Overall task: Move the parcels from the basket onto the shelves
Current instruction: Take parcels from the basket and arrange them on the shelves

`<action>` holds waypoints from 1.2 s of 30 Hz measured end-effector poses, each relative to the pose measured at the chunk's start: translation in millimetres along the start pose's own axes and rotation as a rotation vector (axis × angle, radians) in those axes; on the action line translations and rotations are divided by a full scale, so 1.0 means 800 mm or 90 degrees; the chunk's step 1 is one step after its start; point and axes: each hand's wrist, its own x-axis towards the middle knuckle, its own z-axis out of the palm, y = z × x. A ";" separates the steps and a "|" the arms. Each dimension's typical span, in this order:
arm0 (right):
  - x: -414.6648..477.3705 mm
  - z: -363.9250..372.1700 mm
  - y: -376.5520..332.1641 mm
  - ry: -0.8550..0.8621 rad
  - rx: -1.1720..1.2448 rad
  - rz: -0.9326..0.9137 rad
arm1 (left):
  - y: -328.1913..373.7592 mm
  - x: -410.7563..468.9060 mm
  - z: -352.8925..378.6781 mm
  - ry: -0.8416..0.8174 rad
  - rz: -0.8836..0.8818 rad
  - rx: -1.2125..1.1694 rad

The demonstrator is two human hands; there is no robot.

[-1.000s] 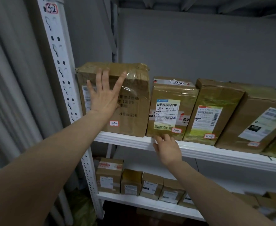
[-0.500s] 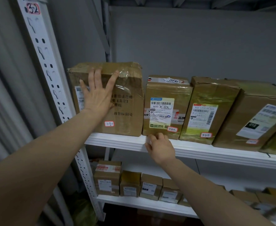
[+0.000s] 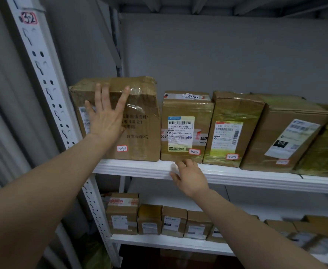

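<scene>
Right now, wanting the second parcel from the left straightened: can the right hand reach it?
Probably yes: the right hand rests on the shelf edge directly below the parcel, nothing between them.

A single wide-angle camera rode on the person's head, close in front of the shelving and facing it. The upper shelf (image 3: 237,176) ran across the middle of its view, the ceiling beams (image 3: 198,4) showed along the top, and the lower shelf (image 3: 159,242) sat near the bottom. The perforated post (image 3: 48,88) slanted up the left side. Both forearms came in from the bottom edge, and the left hand (image 3: 106,117) and right hand (image 3: 191,178) reached as far as the upper shelf.
</scene>
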 end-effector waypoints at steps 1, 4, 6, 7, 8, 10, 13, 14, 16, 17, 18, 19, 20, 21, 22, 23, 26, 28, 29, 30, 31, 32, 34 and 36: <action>-0.004 -0.003 0.005 0.005 0.000 0.001 | 0.002 -0.003 -0.001 -0.005 -0.002 0.007; -0.016 -0.014 0.026 0.025 0.000 0.007 | 0.014 -0.009 -0.006 -0.015 -0.020 0.034; -0.025 -0.021 0.043 0.032 0.009 0.017 | 0.030 -0.013 -0.011 -0.008 -0.014 0.042; -0.032 -0.025 0.054 0.035 0.017 0.023 | 0.042 -0.015 -0.012 0.018 0.007 0.038; -0.038 -0.029 0.065 0.038 0.025 0.028 | 0.057 -0.016 -0.013 0.051 0.038 0.028; -0.049 -0.037 0.092 0.048 0.045 0.044 | 0.095 -0.017 -0.016 0.095 0.119 0.001; -0.064 -0.048 0.137 0.073 0.077 0.080 | 0.165 -0.015 -0.019 0.087 0.221 -0.015; -0.069 -0.051 0.154 0.084 0.086 0.096 | 0.189 -0.015 -0.021 0.093 0.255 -0.029; -0.079 -0.056 0.186 0.104 0.088 0.138 | 0.235 -0.012 -0.028 0.082 0.299 -0.051; -0.083 -0.057 0.203 0.114 0.078 0.158 | 0.257 -0.008 -0.030 0.062 0.309 -0.063; -0.086 -0.058 0.219 0.124 0.066 0.174 | 0.277 -0.004 -0.033 0.043 0.315 -0.076; -0.089 -0.059 0.233 0.137 0.058 0.188 | 0.297 0.001 -0.035 0.028 0.313 -0.089; -0.091 -0.061 0.245 0.155 0.057 0.199 | 0.315 0.007 -0.036 0.015 0.306 -0.102; -0.093 -0.062 0.256 0.174 0.059 0.206 | 0.331 0.012 -0.037 0.003 0.293 -0.113; -0.094 -0.064 0.265 0.191 0.057 0.208 | 0.345 0.018 -0.037 -0.007 0.282 -0.125; -0.094 -0.065 0.273 0.199 0.049 0.210 | 0.357 0.024 -0.037 -0.017 0.275 -0.130; -0.094 -0.065 0.291 0.198 0.037 0.221 | 0.384 0.034 -0.039 -0.039 0.279 -0.100; -0.095 -0.062 0.299 0.192 0.048 0.209 | 0.394 0.037 -0.038 -0.039 0.284 -0.072; -0.095 -0.060 0.302 0.177 0.042 0.203 | 0.397 0.037 -0.037 -0.036 0.284 -0.065; -0.095 -0.059 0.304 0.157 0.030 0.199 | 0.399 0.037 -0.036 -0.026 0.285 -0.063; -0.094 -0.058 0.305 0.143 0.020 0.192 | 0.400 0.037 -0.034 -0.012 0.285 -0.062; -0.093 -0.059 0.306 0.135 0.016 0.182 | 0.401 0.036 -0.033 0.002 0.283 -0.062; -0.088 -0.060 0.306 0.127 0.017 0.165 | 0.402 0.036 -0.029 0.025 0.277 -0.063; -0.084 -0.061 0.306 0.118 0.017 0.158 | 0.402 0.037 -0.026 0.037 0.278 -0.066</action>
